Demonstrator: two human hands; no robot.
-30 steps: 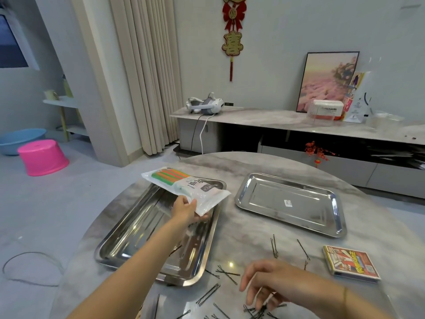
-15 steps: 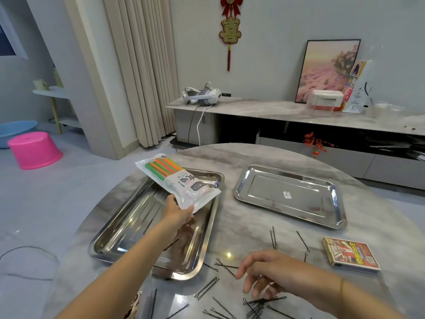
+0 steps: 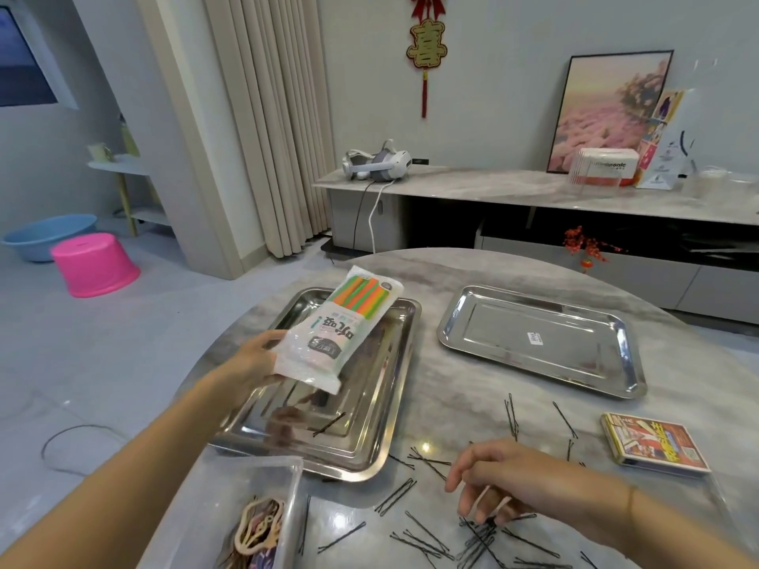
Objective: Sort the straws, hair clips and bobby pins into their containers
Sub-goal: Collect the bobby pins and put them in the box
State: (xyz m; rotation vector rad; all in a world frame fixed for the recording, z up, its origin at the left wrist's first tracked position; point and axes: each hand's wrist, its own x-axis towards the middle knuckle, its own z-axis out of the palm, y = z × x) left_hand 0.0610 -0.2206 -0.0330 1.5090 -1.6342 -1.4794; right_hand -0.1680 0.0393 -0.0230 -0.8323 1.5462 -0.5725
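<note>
Straw packet [image 3: 341, 322] held above the steel tray [image 3: 400, 384], over its far half; long axis slants up and away from the left hand [image 3: 254, 361], which grips the packet's near end; tray sits straight below, so lowering should do, I'd judge; right hand [image 3: 505, 482], to the right of the tray, fingers curled down onto loose bobby pins [image 3: 476, 540]; can't tell if it pinches one.

Left hand [image 3: 252, 363] holds the straw pack [image 3: 341, 322] above a steel tray [image 3: 365, 408].
</note>
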